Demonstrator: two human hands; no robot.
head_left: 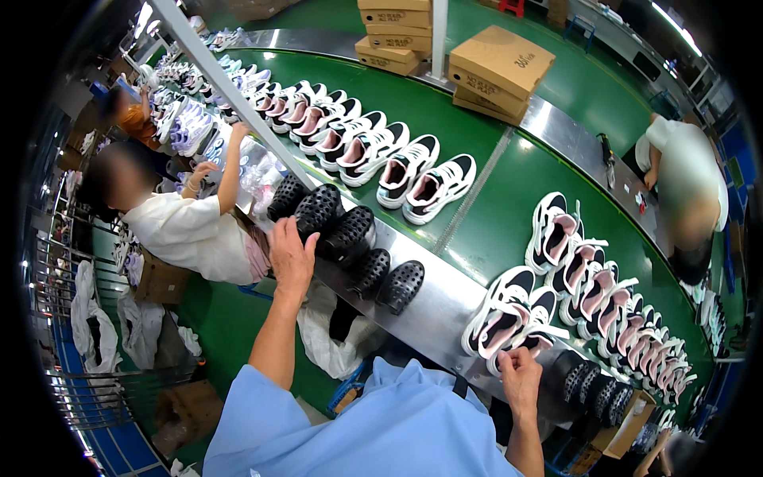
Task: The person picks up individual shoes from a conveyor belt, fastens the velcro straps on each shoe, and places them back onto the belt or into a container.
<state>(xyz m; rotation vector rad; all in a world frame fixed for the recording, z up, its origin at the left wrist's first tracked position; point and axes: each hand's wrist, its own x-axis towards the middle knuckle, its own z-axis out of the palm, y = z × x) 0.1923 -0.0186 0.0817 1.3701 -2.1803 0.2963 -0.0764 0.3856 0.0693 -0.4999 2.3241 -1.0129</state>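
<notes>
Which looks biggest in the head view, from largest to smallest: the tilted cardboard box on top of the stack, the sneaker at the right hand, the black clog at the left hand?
1. Cardboard box, though farthest away.
2. Sneaker at the right hand.
3. Black clog at the left hand.

Sneaker and clog look close; the sneaker lies nearer the camera, so their order is unsure.

Both your arms are out, the left reaching far, the right kept close.

Your left hand (291, 253) is stretched well forward on a bare, nearly straight forearm, back of the hand up, fingers curled down over what lies beneath them. Your right hand (520, 380) sits near your body, wrist bent, fingers curled and pinching at its upper edge. Light-blue sleeves cover both upper arms.
</notes>
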